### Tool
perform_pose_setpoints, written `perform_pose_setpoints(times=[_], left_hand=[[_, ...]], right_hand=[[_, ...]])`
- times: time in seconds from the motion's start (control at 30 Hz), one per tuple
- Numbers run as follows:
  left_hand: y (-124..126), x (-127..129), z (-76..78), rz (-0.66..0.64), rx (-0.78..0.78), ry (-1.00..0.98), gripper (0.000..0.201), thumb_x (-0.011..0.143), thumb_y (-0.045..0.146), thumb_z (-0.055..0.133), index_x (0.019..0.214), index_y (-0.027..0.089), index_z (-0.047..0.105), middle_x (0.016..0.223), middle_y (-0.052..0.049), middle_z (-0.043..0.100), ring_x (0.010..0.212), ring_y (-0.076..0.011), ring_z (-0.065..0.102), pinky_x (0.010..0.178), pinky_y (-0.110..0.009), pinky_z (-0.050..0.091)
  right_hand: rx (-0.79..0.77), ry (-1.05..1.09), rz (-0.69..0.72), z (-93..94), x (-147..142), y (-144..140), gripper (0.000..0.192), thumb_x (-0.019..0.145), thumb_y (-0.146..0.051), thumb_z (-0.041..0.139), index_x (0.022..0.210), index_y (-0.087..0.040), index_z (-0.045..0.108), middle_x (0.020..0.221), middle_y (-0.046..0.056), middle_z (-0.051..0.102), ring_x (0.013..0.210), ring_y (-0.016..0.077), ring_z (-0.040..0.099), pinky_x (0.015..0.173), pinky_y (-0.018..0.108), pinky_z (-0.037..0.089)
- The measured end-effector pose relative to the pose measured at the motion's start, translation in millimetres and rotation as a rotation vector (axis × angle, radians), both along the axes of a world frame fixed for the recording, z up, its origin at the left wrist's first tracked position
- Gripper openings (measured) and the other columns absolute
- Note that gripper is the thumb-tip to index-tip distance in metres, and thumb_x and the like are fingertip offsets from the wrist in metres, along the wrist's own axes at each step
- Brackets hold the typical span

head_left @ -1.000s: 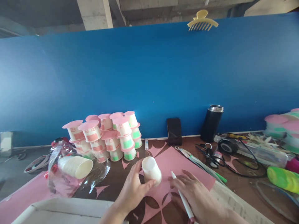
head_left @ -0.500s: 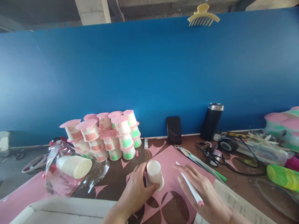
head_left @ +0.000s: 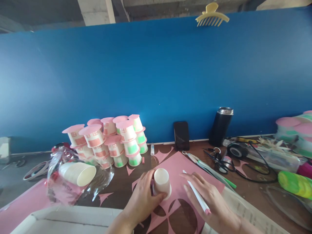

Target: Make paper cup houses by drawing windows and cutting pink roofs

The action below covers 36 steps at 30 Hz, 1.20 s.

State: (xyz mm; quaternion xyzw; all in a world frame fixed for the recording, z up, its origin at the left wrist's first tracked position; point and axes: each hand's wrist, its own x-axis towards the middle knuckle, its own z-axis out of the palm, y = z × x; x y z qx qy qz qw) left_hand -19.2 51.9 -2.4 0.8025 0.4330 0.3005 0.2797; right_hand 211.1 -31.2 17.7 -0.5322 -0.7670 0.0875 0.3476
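A brown desk [head_left: 253, 191] against a blue partition holds a pile of decorated paper cups [head_left: 109, 141], a plastic bag of plain cups [head_left: 75, 175], a black phone [head_left: 181, 136] and a black flask [head_left: 220, 126]. Nearer, the left hand [head_left: 142, 198] grips an upside-down white paper cup [head_left: 161, 183] standing on a pink paper sheet [head_left: 180, 172]. Just right of the cup, the right hand [head_left: 209, 201] rests open-fingered on the sheet, a white pen [head_left: 197, 197] lying across its fingers.
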Motion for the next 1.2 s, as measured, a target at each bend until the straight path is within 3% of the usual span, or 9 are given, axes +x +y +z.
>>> perform_pose_setpoints(times=[0.13,0.3,0.37,0.47,0.63,0.93,1.2], left_hand=[[1,-5,6.9,-0.03,-0.032,-0.138,0.062,0.077,0.04,0.067,0.132,0.026,0.044,0.131,-0.01,0.054,0.117,-0.0269,0.051,0.099,-0.043,0.042],[7,-11,13.5,0.167,0.034,-0.388,0.033,0.093,0.039,0.044,0.121,0.024,0.053,0.129,-0.01,0.056,0.112,-0.0221,0.056,0.091,-0.036,0.049],[8,-11,14.2,0.16,0.079,-0.371,0.031,0.093,0.037,0.044,0.119,0.024,0.056,0.127,-0.009,0.057,0.114,-0.0222,0.055,0.09,-0.034,0.05],[6,-9,14.5,0.047,0.182,-0.259,0.031,0.093,0.032,0.046,0.121,0.027,0.058,0.128,-0.007,0.058,0.121,-0.0222,0.05,0.096,-0.036,0.047],[3,-6,16.3,-0.098,0.25,-0.077,0.041,0.089,0.032,0.054,0.13,0.029,0.053,0.131,-0.006,0.058,0.123,-0.0237,0.047,0.104,-0.041,0.041],[3,-4,15.2,-0.104,0.155,-0.085,0.042,0.088,0.038,0.055,0.128,0.027,0.054,0.127,-0.009,0.061,0.116,-0.0245,0.053,0.097,-0.04,0.046],[1,1,13.6,-0.097,0.125,-0.108,0.04,0.087,0.035,0.057,0.127,0.027,0.055,0.128,-0.007,0.06,0.118,-0.0229,0.053,0.1,-0.037,0.045]], right_hand=[[0.005,0.006,-0.004,1.9,0,-1,0.039,0.096,-0.035,0.027,0.127,-0.025,0.048,0.091,0.008,0.062,0.087,0.0244,0.064,0.074,0.037,0.054],[-0.014,-0.019,-0.008,-4.7,2,0,0.038,0.097,-0.032,0.03,0.132,-0.026,0.042,0.095,0.009,0.061,0.096,0.0263,0.062,0.08,0.04,0.052],[-0.037,-0.028,0.006,-7.9,3,1,0.039,0.097,-0.029,0.031,0.135,-0.026,0.038,0.096,0.009,0.059,0.102,0.0265,0.059,0.083,0.041,0.051],[-0.045,-0.023,0.013,-9.5,3,1,0.04,0.097,-0.029,0.03,0.136,-0.026,0.037,0.096,0.009,0.058,0.106,0.0268,0.058,0.083,0.041,0.051],[-0.025,0.003,0.041,-5.6,2,0,0.042,0.097,-0.037,0.024,0.133,-0.025,0.04,0.096,0.01,0.059,0.099,0.0279,0.06,0.078,0.042,0.052],[-0.117,-0.013,0.023,-12.0,2,2,0.039,0.096,-0.024,0.036,0.135,-0.025,0.039,0.107,0.009,0.059,0.107,0.0256,0.058,0.084,0.039,0.05],[-0.159,-0.023,-0.007,-5.3,-2,0,0.038,0.097,-0.027,0.037,0.135,-0.027,0.04,0.107,0.008,0.06,0.107,0.0244,0.061,0.083,0.039,0.052]])
